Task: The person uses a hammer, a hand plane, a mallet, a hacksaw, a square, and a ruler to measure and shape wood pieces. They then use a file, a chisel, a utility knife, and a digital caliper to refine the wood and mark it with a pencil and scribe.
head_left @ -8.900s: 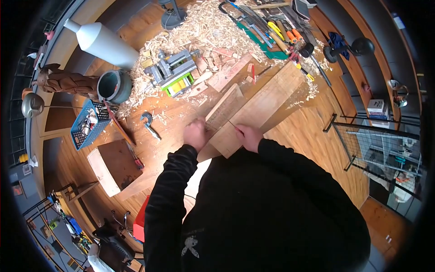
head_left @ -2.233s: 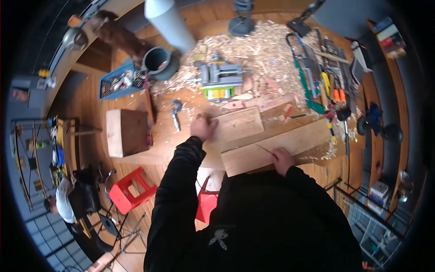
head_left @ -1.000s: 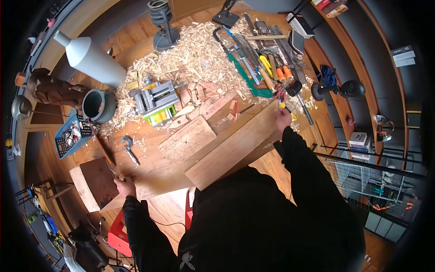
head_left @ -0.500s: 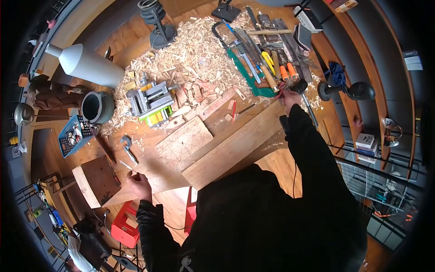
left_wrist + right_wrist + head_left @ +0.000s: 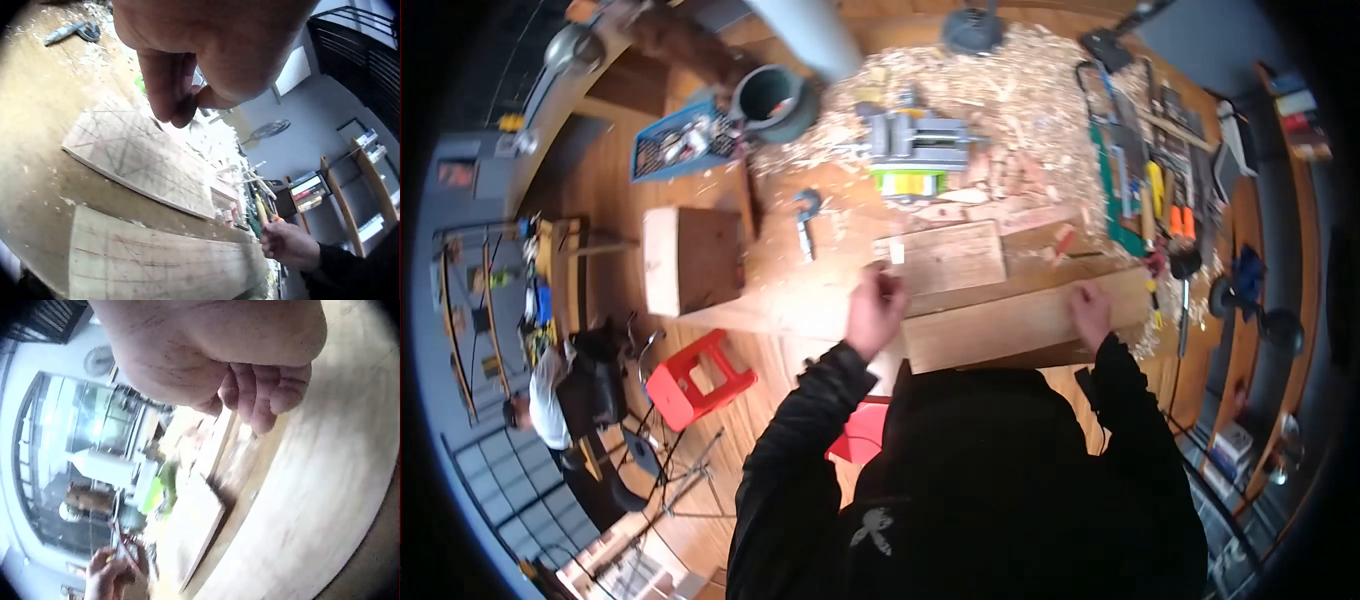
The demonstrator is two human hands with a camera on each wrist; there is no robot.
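Observation:
My left hand [image 5: 873, 310] is over the near left corner of a short board [image 5: 960, 262]. Its fingers pinch a small pale strip [image 5: 897, 250], which is blurred and mostly hidden by the hand in the left wrist view. Crossing drawn lines cover the short board [image 5: 140, 150] there. Nearer the body lies a long board [image 5: 1000, 322], with reddish lines across its surface [image 5: 150, 265]. My right hand [image 5: 1090, 312] is at the long board's right part, fingers loosely curled. In the right wrist view nothing shows in the right hand [image 5: 219, 356].
A grey vise [image 5: 925, 140] stands behind the boards, amid heaped wood shavings [image 5: 1030, 100]. A clamp [image 5: 805, 222] and a wooden block [image 5: 690, 262] are to the left. Saws and orange-handled tools [image 5: 1180, 220] lie right. A red stool [image 5: 700, 380] stands on the floor.
My left hand has come from beside the wooden block to the short board with the pale strip. My right hand has drawn back from the tools onto the long board. The head view has turned.

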